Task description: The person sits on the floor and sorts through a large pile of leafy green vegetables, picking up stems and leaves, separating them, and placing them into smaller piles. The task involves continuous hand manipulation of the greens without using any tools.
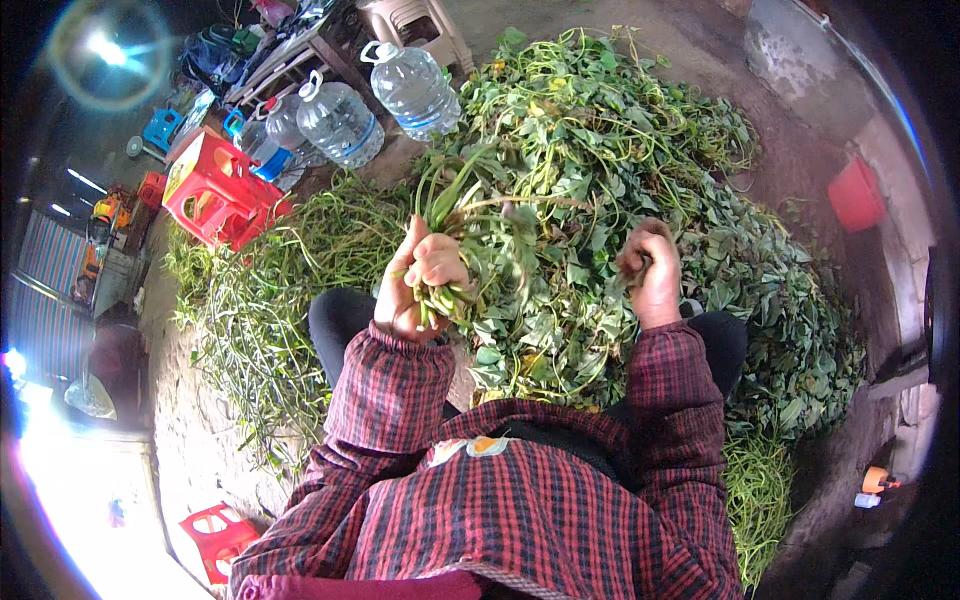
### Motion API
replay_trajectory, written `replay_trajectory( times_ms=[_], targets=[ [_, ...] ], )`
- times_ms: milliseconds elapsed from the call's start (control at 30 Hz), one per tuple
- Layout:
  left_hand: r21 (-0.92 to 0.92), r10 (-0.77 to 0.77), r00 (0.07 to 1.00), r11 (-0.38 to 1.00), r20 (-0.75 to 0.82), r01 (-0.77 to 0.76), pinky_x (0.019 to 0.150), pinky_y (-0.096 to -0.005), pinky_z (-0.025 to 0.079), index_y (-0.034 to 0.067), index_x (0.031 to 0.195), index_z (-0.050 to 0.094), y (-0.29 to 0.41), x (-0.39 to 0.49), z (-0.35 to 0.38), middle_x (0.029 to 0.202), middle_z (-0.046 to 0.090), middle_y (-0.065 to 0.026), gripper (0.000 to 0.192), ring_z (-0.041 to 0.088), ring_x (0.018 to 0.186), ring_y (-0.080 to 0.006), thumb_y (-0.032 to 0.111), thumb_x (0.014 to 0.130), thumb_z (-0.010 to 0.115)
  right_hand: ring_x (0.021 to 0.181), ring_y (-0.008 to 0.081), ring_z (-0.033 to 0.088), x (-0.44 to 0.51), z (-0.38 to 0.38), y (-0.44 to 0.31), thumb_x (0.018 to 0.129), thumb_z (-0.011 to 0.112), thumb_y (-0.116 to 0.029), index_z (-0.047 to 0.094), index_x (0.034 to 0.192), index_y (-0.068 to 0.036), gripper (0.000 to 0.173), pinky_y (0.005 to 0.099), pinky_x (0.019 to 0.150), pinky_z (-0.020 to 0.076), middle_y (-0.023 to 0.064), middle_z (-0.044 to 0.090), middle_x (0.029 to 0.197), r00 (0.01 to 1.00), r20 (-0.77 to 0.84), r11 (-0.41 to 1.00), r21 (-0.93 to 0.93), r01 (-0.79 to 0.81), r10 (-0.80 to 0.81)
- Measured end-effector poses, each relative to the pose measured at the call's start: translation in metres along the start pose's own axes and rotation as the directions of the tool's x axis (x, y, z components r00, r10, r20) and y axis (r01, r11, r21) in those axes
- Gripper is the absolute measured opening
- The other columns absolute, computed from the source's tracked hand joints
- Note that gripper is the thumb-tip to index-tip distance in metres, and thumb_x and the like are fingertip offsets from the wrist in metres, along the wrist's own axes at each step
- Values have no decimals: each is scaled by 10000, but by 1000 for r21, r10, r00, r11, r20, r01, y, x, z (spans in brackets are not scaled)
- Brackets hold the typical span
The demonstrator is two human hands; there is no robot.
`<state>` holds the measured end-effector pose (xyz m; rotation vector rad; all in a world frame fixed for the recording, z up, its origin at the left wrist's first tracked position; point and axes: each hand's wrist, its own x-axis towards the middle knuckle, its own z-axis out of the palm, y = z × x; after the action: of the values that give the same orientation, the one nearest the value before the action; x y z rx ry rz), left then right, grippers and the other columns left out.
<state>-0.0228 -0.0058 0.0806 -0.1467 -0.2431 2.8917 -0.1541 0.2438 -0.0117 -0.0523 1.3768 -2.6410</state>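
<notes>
My left hand [429,271] is closed around a bundle of green stems [441,304]. Their cut-looking ends poke out below the fist, while longer stalks and leaves fan out above it. On the other side, my right hand [651,262] hovers over a heap of leafy vines [559,292], its fingers curled inward. Blur hides whether anything is pinched in them. The heap spreads between my knees and well beyond, with green and some yellowing leaves. A second pile of thin leafless stems [262,375] lies to the left.
Large clear plastic bottles [341,124] and a red plastic stool [225,191] stand at the upper left. Another red stool [217,540] is at the lower left. A beige stool [420,22] stands at the top; a red bucket [857,195] is by the right wall.
</notes>
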Motion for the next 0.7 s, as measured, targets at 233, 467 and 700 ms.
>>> replay_trajectory(
  times_ms=[233,467,700],
  targets=[
    [3,30,999,1000,42,-30,507,-283,344,54,689,434,-4,2,4,610,388,-11,357,348,424,-107,289,957,434,648,73,484,-24,31,59,796,678,-104,614,881,-40,125,208,588,409,-18,565,774,941,330,802,-540,253,-75],
    [27,25,999,999,44,-26,513,-281,347,63,688,424,-1,-1,0,606,379,-8,345,352,432,-109,281,954,441,655,86,510,-30,33,63,735,726,-108,598,875,-52,198,240,615,428,1,592,793,907,415,553,-741,380,-66],
    [17,97,995,995,38,-98,500,-276,352,-81,1144,407,8,-5,1,646,402,-12,379,353,436,-95,246,956,439,722,51,475,-22,30,51,807,656,-13,574,879,-6,110,181,683,407,-42,536,791,954,296,892,-442,93,47]
  ],
)
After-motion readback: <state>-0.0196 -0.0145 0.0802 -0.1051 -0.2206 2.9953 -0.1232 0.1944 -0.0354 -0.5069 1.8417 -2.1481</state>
